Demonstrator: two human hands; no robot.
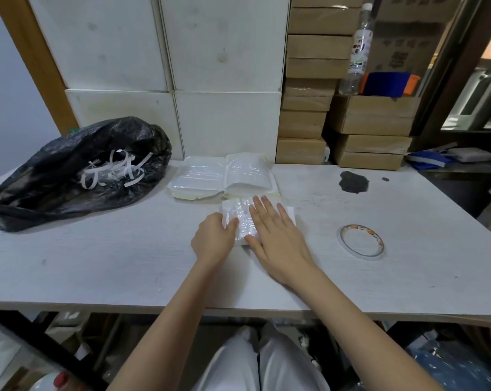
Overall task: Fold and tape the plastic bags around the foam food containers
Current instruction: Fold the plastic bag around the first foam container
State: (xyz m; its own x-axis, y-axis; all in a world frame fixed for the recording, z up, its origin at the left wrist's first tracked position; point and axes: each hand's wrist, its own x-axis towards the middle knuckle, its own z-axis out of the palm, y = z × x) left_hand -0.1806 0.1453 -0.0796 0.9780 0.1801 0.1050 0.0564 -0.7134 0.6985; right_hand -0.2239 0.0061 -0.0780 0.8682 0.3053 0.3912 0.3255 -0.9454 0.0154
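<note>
A small white foam container wrapped in a crinkled clear plastic bag (pixel 238 218) lies on the table's middle. My left hand (pixel 214 239) grips its left edge, thumb curled over the top. My right hand (pixel 275 232) lies flat on its right half, fingers straight and pressing down. A roll of clear tape (pixel 361 241) lies flat on the table to the right, apart from both hands. Behind the container sit two piles of bagged foam containers (pixel 224 176), the right pile taller.
A black rubbish bag (pixel 78 170) holding white paper strips lies at the left of the white table (pixel 97 263). White boxes (pixel 182 66) and brown cartons (pixel 309 108) line the back. A clear bottle (pixel 357 49) stands on cartons. A dark stain (pixel 354 182) marks the table.
</note>
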